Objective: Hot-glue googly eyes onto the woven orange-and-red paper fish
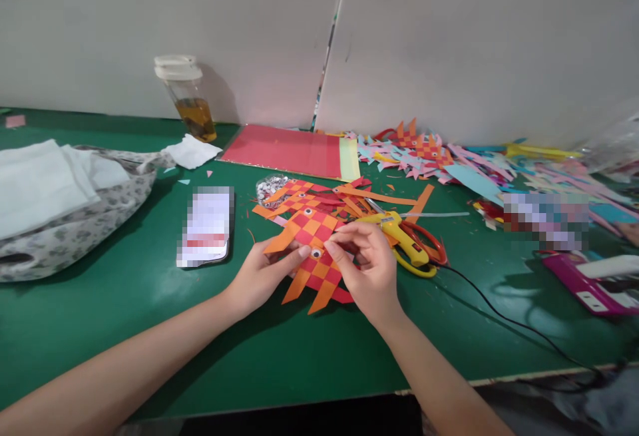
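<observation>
Low over the table, a woven paper fish (323, 269) in red and orange strips with a googly eye (316, 253) is between my hands. My left hand (264, 273) grips its left side, thumb on top beside the eye. At its right edge my right hand (367, 266) pinches the paper between thumb and fingers. Just behind is another red and orange woven piece (305, 220) with an eye. Behind my right hand lie a yellow glue gun (407, 239) and orange-handled scissors (433, 243). A bag of googly eyes (270, 190) sits beyond, partly covered by woven paper.
A phone (207, 226) and a patterned cloth bag (90, 210) lie to the left. Behind stand a drink bottle (190, 100) and a pack of red paper (289, 150). Paper strips pile up at the back right. A black cord leads toward a magenta power strip (589, 286).
</observation>
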`<state>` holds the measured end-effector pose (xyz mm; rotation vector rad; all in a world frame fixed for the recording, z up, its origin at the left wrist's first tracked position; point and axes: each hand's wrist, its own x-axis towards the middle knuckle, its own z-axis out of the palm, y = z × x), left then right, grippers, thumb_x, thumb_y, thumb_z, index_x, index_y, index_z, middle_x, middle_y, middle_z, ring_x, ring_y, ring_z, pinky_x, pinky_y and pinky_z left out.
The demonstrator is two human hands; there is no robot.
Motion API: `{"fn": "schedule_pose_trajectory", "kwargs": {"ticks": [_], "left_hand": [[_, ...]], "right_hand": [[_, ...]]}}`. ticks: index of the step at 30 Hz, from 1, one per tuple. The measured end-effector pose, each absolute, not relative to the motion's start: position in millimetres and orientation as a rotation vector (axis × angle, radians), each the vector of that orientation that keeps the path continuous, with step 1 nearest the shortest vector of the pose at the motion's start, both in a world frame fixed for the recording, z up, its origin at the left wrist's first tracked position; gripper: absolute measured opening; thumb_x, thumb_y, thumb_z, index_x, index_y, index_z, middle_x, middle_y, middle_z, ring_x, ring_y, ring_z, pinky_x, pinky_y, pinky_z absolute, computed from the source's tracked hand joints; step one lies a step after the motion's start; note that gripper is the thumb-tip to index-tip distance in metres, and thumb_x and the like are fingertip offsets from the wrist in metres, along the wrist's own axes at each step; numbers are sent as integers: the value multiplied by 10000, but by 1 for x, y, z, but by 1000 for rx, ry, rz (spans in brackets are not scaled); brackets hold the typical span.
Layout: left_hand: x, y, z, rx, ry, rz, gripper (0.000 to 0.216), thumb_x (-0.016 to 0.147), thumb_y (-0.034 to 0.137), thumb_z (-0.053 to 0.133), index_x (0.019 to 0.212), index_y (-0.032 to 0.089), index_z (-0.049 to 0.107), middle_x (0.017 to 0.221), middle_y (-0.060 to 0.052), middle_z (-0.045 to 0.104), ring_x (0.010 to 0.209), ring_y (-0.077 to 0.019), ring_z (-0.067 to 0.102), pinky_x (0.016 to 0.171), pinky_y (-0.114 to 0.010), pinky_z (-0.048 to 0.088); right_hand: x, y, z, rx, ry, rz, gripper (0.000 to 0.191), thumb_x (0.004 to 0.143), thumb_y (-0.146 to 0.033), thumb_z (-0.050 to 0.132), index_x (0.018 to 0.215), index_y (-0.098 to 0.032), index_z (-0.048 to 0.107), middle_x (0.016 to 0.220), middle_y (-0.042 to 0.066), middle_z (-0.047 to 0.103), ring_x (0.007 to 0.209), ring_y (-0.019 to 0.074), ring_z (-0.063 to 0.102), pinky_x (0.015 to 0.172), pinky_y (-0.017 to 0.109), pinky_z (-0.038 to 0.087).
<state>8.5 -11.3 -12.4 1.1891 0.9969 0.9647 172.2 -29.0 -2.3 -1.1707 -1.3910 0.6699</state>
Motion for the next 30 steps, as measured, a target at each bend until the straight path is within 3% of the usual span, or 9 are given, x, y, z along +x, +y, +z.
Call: {"fn": "schedule_pose_trajectory", "kwargs": {"ticks": [5,13,30], "left_hand": [[8,-10,-11,1173,978,945,213,762,371,656,718,162,646,602,43,522,571,-88,503,579,-207,466],[8,-11,-3,1232,997,970,230,736,382,670,674,162,646,605,26,567,565,-103,539,566,-222,481],[6,-10,-2,1247,967,964,144,703,309,671,719,168,644,697,-9,625,603,-123,568,604,-256,505]], "right_hand": [[172,-29,0,-1178,-1381,658,197,763,-230,649,915,-247,523,766,-15,659,745,130,661,576,216,526],[172,-30,1,-1199,-1381,629,185,770,-241,644,911,-241,524,763,-11,656,717,127,654,570,221,529],[173,-31,-2,-1219,-1384,570,174,772,-229,644,910,-245,539,787,-3,658,741,135,661,599,232,548]]}}
